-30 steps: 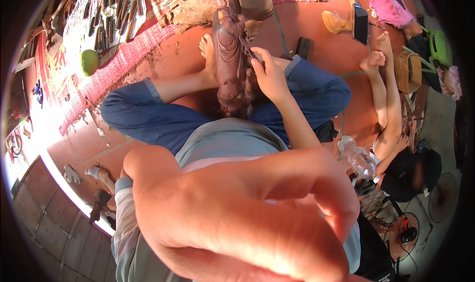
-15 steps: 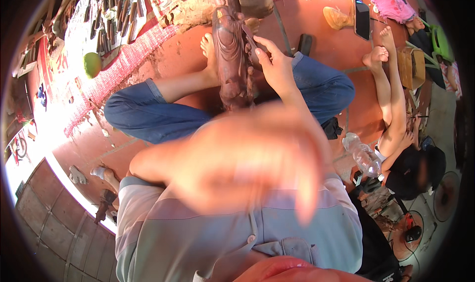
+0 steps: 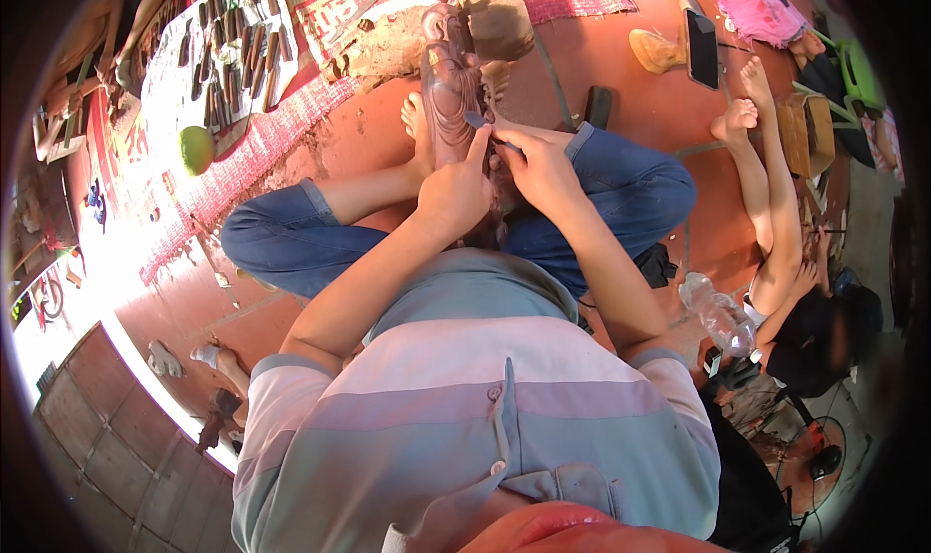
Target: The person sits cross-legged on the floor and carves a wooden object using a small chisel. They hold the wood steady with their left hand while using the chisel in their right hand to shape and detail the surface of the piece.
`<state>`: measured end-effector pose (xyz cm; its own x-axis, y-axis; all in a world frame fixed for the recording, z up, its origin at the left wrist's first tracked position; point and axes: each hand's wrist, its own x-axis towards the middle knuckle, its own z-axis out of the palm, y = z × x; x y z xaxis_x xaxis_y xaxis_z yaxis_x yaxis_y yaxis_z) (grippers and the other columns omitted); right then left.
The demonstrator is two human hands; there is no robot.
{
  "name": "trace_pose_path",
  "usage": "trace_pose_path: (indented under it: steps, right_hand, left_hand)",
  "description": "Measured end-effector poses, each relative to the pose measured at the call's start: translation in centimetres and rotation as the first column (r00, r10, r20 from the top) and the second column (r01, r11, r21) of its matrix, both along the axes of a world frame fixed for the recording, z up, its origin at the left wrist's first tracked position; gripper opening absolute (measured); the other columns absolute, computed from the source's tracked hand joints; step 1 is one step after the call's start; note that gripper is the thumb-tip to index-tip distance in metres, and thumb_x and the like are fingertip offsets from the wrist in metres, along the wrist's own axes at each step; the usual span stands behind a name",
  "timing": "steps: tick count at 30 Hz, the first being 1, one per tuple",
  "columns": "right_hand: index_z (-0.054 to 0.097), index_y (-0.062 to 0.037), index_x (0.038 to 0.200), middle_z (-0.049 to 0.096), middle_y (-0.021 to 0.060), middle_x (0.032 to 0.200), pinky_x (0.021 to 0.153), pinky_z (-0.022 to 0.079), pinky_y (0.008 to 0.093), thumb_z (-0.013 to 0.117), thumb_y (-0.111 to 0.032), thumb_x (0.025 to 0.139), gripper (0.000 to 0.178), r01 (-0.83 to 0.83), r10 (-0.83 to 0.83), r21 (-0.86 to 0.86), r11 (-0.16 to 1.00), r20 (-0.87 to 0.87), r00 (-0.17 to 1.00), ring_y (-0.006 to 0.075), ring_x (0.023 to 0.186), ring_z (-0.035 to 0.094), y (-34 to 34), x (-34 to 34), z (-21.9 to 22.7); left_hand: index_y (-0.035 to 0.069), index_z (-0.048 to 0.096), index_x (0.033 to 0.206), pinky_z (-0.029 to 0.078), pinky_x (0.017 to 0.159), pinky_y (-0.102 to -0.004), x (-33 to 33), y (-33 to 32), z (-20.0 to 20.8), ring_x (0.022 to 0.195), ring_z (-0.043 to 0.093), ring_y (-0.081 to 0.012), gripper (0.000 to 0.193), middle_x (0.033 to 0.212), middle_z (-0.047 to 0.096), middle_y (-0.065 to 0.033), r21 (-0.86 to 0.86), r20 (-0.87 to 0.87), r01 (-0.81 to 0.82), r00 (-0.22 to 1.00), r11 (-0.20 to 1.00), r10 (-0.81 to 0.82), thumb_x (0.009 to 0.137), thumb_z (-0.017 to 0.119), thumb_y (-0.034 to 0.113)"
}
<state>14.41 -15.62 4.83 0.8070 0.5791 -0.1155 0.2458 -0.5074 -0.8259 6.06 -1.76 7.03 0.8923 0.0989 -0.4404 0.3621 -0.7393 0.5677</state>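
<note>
A dark brown carved wooden statue [image 3: 452,97] of a robed figure lies between my crossed legs, its head pointing away from me. My right hand [image 3: 545,173] is closed on a slim carving chisel [image 3: 476,120], whose grey blade end shows over the statue's right side. Over the statue's lower part lies my left hand [image 3: 452,200], fingers curled around the wood. Its index finger stretches forward to the chisel near the blade. Both hands cover much of the statue's lower half, and the chisel's handle is mostly hidden in my right hand.
Several carving tools [image 3: 254,54] lie on a white sheet at the far left, near a green fruit [image 3: 196,150]. A wood block [image 3: 497,25] stands beyond the statue. On the right are a phone [image 3: 702,49], a plastic bottle [image 3: 718,313] and another person's legs [image 3: 761,165].
My left hand, blurred before my chest earlier, has come forward onto the statue and the chisel. My right hand has drawn nearer to me with the chisel, which now points more to the left.
</note>
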Motion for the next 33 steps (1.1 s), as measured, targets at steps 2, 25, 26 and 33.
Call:
trace_pose_path:
  steps: [2, 25, 26, 33]
  right_hand:
    - [0.067, -0.0078, 0.108, 0.066, 0.0216, 0.093, 0.074, 0.05, 0.0456, 0.058, -0.017, 0.09, 0.022, 0.006, -0.006, -0.005, 1.0, -0.038, 0.999, 0.0403, 0.087, 0.064, 0.4, 0.7, 1.3]
    - [0.064, -0.0106, 0.113, 0.065, 0.0239, 0.089, 0.07, 0.049, 0.0491, 0.056, -0.016, 0.091, 0.025, 0.083, -0.081, -0.026, 0.996, 0.067, 0.994, 0.0441, 0.083, 0.062, 2.3, 1.7, 1.2]
    - [0.064, -0.0098, 0.112, 0.065, 0.0244, 0.088, 0.07, 0.049, 0.0495, 0.056, -0.016, 0.091, 0.024, 0.081, -0.093, 0.104, 0.991, 0.117, 0.989, 0.0439, 0.082, 0.062, 1.9, 0.8, -0.4]
    - [0.065, -0.0079, 0.111, 0.065, 0.0247, 0.092, 0.073, 0.049, 0.0484, 0.057, -0.016, 0.09, 0.025, 0.022, -0.022, -0.076, 0.997, -0.002, 1.0, 0.0423, 0.086, 0.062, 1.9, 1.7, 3.0]
  left_hand:
    - [0.013, 0.029, 0.146, 0.052, 0.057, -0.0515, 1.4, 0.2, 0.1, 0.06, 0.063, -0.0423, 0.067, 0.069, 0.062, -0.027, 0.056, 0.106, -0.03, 0.994, 0.998, 0.024, 0.083, 0.052, 0.016]
    - [0.016, 0.021, 0.15, 0.035, 0.102, -0.0511, 3.9, 1.4, -0.9, 0.07, 0.067, -0.0398, 0.075, 0.074, 0.067, -0.0219, 0.161, 0.089, 0.01, 0.996, 0.987, -0.025, 0.083, 0.056, 0.021]
    - [0.017, 0.022, 0.15, 0.034, 0.102, -0.0507, 2.6, 1.2, -1.4, 0.069, 0.066, -0.04, 0.075, 0.072, 0.066, -0.0222, 0.175, 0.13, 0.028, 0.99, 0.984, -0.051, 0.083, 0.055, 0.02]
    - [0.016, 0.02, 0.151, 0.026, 0.108, -0.0518, 2.8, 1.1, -0.6, 0.071, 0.067, -0.0385, 0.077, 0.076, 0.067, -0.0215, 0.202, 0.097, 0.034, 0.994, 0.979, -0.054, 0.082, 0.056, 0.019]
